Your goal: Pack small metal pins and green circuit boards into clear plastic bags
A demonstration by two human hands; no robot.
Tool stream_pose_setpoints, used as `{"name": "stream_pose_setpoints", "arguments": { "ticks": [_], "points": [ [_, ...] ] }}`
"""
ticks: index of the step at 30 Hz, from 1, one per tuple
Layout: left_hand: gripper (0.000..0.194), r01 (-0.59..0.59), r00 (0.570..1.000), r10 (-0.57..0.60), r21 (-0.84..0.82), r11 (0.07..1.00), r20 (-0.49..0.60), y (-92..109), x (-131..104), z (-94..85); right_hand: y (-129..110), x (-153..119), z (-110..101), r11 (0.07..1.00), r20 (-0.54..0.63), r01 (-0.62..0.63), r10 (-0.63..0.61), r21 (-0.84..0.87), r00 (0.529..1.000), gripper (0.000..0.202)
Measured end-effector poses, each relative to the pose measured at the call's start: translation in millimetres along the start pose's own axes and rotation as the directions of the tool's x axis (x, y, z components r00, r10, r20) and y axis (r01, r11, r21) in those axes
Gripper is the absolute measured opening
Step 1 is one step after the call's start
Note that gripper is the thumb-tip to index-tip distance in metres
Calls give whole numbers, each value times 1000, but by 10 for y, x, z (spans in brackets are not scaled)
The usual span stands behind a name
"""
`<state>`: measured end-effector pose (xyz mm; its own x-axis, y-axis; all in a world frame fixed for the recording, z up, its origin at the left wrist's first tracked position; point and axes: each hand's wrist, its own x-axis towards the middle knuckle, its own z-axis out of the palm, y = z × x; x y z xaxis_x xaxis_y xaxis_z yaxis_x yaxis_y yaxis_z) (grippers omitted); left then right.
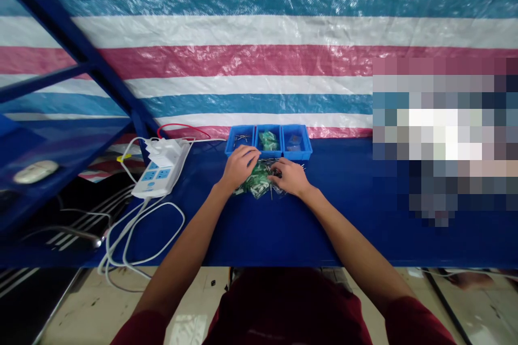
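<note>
A pile of green packets and thin metal pieces (259, 182) lies on the blue table, just in front of three joined blue bins. Thin metal pieces lie in the left bin (240, 140), green packets in the middle bin (268, 141), and clear packets in the right bin (295, 143). My left hand (241, 166) rests at the pile's left side near the bins, fingers bent together; what it holds, if anything, is hidden. At the pile's right side, my right hand (290, 176) has its thumb and fingers pinched close around something too small to make out.
A white power strip (156, 175) with a plugged-in adapter stands on the left of the table (283, 232), its white cables (129, 232) looping to the front edge. A blue metal frame rises at the left. Striped sheeting hangs behind; a pixelated area covers the right.
</note>
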<state>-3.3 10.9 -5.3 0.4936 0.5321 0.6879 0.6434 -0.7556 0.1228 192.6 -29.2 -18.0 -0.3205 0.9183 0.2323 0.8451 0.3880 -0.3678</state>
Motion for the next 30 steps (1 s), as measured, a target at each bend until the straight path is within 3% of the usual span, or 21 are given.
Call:
{"name": "stream_pose_setpoints", "arguments": {
  "ticks": [22, 30],
  "points": [
    [25, 0, 999, 4, -105, 994, 41, 72, -63, 114, 58, 23, 30, 998, -22, -47, 46, -52, 999, 21],
    [24, 17, 999, -14, -87, 996, 44, 86, -68, 110, 69, 48, 40, 990, -61, -72, 80, 123, 995, 20]
  ]
}}
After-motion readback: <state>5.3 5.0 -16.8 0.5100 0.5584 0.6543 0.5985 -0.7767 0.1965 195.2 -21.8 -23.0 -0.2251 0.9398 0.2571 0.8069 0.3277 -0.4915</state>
